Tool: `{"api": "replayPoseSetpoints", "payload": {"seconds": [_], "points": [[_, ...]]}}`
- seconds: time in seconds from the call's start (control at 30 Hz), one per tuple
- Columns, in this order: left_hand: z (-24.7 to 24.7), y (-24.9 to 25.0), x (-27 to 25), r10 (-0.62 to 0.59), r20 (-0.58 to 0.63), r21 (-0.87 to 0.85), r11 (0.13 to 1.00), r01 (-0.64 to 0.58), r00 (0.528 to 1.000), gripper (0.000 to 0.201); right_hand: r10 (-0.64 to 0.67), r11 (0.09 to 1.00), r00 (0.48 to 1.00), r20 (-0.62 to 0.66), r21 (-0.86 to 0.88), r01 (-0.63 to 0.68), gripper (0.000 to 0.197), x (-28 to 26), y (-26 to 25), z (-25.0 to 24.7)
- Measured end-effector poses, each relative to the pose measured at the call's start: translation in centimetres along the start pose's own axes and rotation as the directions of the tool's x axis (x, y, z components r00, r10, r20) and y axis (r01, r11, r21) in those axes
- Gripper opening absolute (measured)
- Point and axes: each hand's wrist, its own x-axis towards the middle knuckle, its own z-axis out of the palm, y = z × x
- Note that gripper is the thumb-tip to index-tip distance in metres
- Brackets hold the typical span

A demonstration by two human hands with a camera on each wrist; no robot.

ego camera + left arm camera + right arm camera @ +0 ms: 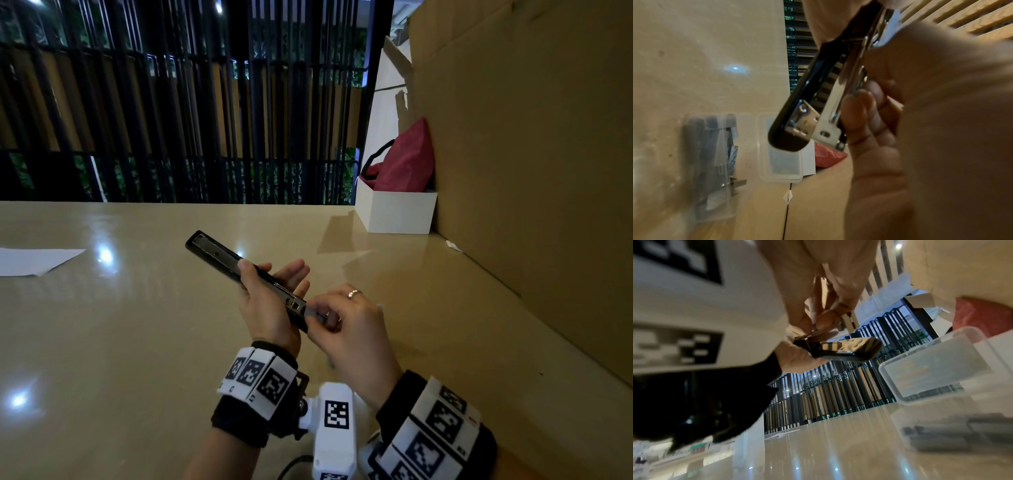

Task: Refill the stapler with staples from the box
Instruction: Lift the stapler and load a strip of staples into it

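Observation:
My left hand (270,277) grips a black stapler (219,255) above the table, its lid swung open and pointing up and to the left. At the stapler's near end my right hand (322,320) pinches a grey strip of staples (313,312) against the metal channel. The left wrist view has the stapler's metal hinge end (818,113) close up, with my right hand's fingers (859,113) beside it. A clear plastic staple box (711,162) lies open on the table, lid (783,162) flat beside it. The box (931,366) does not show in the head view.
A white sheet of paper (34,260) lies at the table's left. At the back right a white box (397,209) holds a red bag (407,164). A cardboard wall (531,137) runs along the right side. Black railings (171,102) stand beyond the far edge.

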Motion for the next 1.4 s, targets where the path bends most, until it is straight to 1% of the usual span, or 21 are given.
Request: {"api": "replayPoseSetpoints", "payload": {"seconds": [0.1,0.17,0.33,0.53,0.63,0.7,0.77,0.83,0.97,1.03,1.07,1.2,1.27,1.33,1.4], "points": [[-0.1,-0.1,0.1,-0.003,-0.012,-0.016,1.000,0.003,1.000,0.034,0.038,0.999,0.999,-0.033,-0.009,-0.038,0.006,0.1,0.1,0.2],[-0.3,-0.2,0.2,-0.004,-0.021,-0.023,1.000,0.003,1.000,0.034,0.061,0.998,0.998,-0.019,-0.012,-0.061,0.004,0.1,0.1,0.2],[-0.2,-0.2,0.1,-0.011,-0.046,-0.025,1.000,0.010,0.999,0.034,0.155,0.988,0.985,0.077,-0.007,-0.155,0.004,0.7,-0.4,-0.3],[-0.3,-0.1,0.1,-0.023,-0.091,-0.048,0.999,0.019,0.996,0.035,0.151,0.988,0.977,0.149,0.010,-0.154,0.007,1.2,-0.9,-0.5],[-0.5,-0.1,0.3,-0.034,-0.108,-0.072,0.997,0.026,0.994,0.036,0.189,0.981,0.963,0.192,0.008,-0.194,0.009,1.7,-0.9,-0.7],[-0.6,-0.2,0.4,-0.037,-0.109,-0.078,0.997,0.029,0.993,0.037,0.233,0.970,0.947,0.221,0.021,-0.243,0.011,2.1,-1.0,-1.0],[-0.7,-0.3,0.5,-0.037,-0.098,-0.081,0.996,0.029,0.994,0.038,0.292,0.949,0.917,0.273,0.039,-0.314,0.010,2.7,-1.0,-1.4],[-0.7,-0.3,0.6,-0.037,-0.075,-0.086,0.996,0.030,0.996,0.038,0.342,0.926,0.865,0.367,0.027,-0.377,0.010,3.4,-1.0,-2.1],[-0.4,-0.1,0.3,-0.013,-0.025,-0.076,0.997,0.011,1.000,0.039,0.411,0.851,0.712,0.569,0.040,-0.524,0.016,4.8,-0.7,-3.6],[-0.3,-0.1,0.2,0.000,-0.008,-0.051,0.999,0.000,1.000,0.039,0.443,0.821,0.640,0.627,0.002,-0.571,0.015,5.1,-0.7,-3.9],[-0.2,0.0,0.2,0.000,-0.002,-0.042,0.999,0.000,1.000,0.039,0.456,0.809,0.617,0.641,-0.010,-0.588,0.013,5.1,-0.7,-4.0],[-0.3,-0.2,0.1,-0.015,0.020,-0.050,0.999,0.016,1.000,0.038,0.492,0.788,0.566,0.662,-0.063,-0.612,0.012,4.7,-0.6,-3.9],[-0.3,-0.3,0.0,-0.021,0.027,-0.038,0.999,0.022,0.999,0.038,0.512,0.774,0.537,0.671,-0.088,-0.628,0.016,4.5,-0.5,-3.9],[-0.4,-0.5,-0.1,-0.025,0.027,-0.015,1.000,0.026,0.999,0.039,0.509,0.776,0.533,0.676,-0.092,-0.624,0.025,4.4,-0.4,-3.9],[-0.4,-0.7,-0.1,-0.032,0.028,0.000,0.999,0.032,0.999,0.039,0.494,0.788,0.552,0.671,-0.079,-0.610,0.029,4.2,-0.2,-3.8]]}}
